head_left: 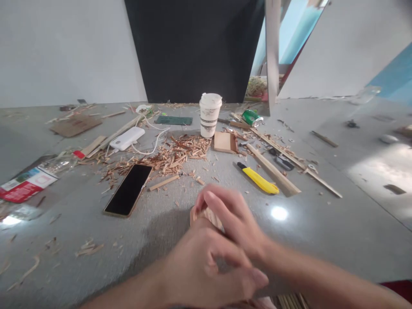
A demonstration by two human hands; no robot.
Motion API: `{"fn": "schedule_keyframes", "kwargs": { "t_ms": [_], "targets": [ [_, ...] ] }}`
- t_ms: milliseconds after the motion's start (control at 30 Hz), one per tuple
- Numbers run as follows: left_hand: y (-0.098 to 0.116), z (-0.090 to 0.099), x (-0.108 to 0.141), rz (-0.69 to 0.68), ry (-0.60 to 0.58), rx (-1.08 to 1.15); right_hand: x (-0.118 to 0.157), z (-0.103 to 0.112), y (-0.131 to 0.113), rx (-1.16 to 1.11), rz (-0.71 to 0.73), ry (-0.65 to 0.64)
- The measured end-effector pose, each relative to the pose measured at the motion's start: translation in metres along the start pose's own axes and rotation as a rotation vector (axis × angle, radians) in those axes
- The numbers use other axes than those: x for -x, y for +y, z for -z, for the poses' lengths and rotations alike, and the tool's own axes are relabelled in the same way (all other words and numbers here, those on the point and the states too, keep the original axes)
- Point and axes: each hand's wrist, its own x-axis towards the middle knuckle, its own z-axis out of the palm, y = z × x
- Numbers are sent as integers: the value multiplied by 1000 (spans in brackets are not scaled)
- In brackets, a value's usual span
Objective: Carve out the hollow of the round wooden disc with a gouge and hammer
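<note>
A piece of pale, striped wood [209,216] shows between my hands, just above the table. My right hand [236,214] comes from the right, its fingers curled over the wood; motion softens their edges. Nearer to me, my left hand [206,266] is bent inward, thumb pointing right and index finger curved above it. Its other fingers are hidden, so what it grips cannot be made out. Beyond my right hand lies a yellow utility knife [260,180]. A black-screened phone [129,190] rests to the left of my hands.
Wood shavings [180,154] are heaped mid-table, near a lidded paper cup [210,116] and a small square wooden tray [225,141]. At left are a white power bank [127,138] with a cable and a plastic bottle [30,182]. Wooden strips [273,169] and a green can [252,118] lie right.
</note>
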Motion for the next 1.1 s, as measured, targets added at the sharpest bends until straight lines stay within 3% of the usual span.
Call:
{"fn": "schedule_keyframes", "kwargs": {
  "t_ms": [67, 133, 233, 333, 467, 700, 867, 1000, 1100],
  "targets": [
    [-15, 17, 4, -95, -24, 21, -31, 45, 35, 284, -60, 147],
    [-28, 29, 4, -106, 42, -138, -62, 92, 71, 479, -161, 260],
    [-45, 43, -4, -104, 123, -442, -92, 133, 116, 701, -301, 261],
    [-57, 52, -8, -113, 192, -615, -103, 134, 143, 823, -394, 162],
    [-67, 63, -3, -78, 244, -648, -108, 127, 157, 889, -462, 83],
    [-76, 77, 6, -17, 321, -642, -113, 156, 152, 891, -480, -21],
    [-86, 78, 6, 9, 327, -648, -98, 144, 158, 877, -508, -26],
    [-93, 81, 9, 38, 346, -648, -92, 147, 154, 749, -476, -37],
    [-96, 84, 11, 58, 390, -596, -89, 156, 136, 558, -403, -52]
  ]
}}
